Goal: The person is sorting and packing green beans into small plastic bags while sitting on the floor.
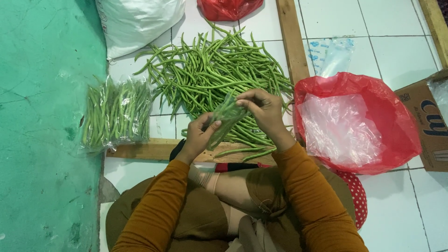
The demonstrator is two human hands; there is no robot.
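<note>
A clear plastic bag (226, 119) is held between both hands above a loose pile of long green beans (219, 70) on the white tiled floor. My left hand (199, 135) grips the bag's lower left side. My right hand (262, 108) pinches its upper edge with the fingertips. The bag looks thin and see-through, with the beans showing behind it. Against the green wall on the left lie packed clear bags of green beans (116, 114).
A red plastic bag (359, 123) holding clear bags sits open at the right, beside a cardboard box (427, 119). Wooden planks (291, 39) frame the pile. A white sack (135, 23) and another red bag (227, 8) lie at the back. My folded legs fill the foreground.
</note>
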